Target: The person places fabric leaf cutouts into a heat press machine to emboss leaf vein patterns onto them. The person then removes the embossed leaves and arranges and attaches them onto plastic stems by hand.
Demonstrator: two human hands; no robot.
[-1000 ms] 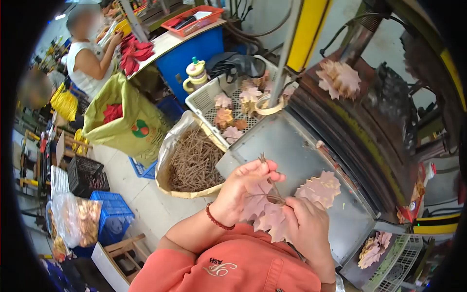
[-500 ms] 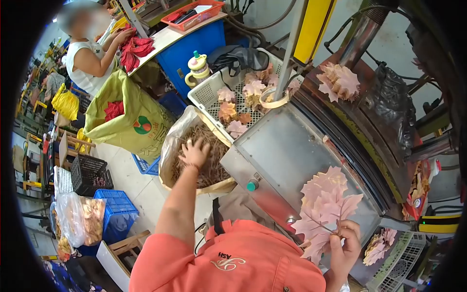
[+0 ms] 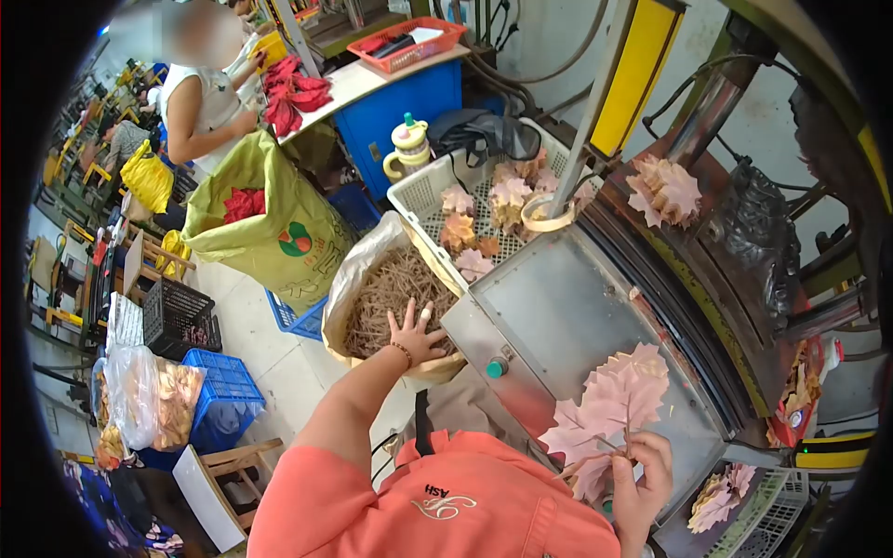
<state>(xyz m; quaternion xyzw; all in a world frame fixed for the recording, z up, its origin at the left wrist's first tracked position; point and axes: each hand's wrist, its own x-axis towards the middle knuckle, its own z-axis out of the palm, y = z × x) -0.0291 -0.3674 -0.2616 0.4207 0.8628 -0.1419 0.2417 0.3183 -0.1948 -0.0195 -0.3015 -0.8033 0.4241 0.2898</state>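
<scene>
My left hand point(image 3: 416, 337) is open, palm down with fingers spread, at the near rim of a white-lined sack point(image 3: 337, 312). The sack holds a heap of thin brown stems point(image 3: 391, 293), and my fingers reach over its near side. Nothing shows in that hand. Over the metal table point(image 3: 572, 302), my right hand point(image 3: 644, 474) pinches a pink artificial maple leaf point(image 3: 619, 395) by its stem. More than one leaf layer seems to overlap there; I cannot tell how many.
A white crate point(image 3: 428, 200) with leaf bundles adjoins the sack and table. The press point(image 3: 693, 270) stands at right, a leaf stack point(image 3: 665, 191) on it. Further left are a green sack point(image 3: 270, 232), blue crate point(image 3: 223, 395) and a co-worker point(image 3: 200, 112) beside red fabric leaves.
My left hand has drawn back from the middle of the stems to the sack's near rim, fingers still spread. My right hand has lowered slightly with the leaf. The view has shifted a little.
</scene>
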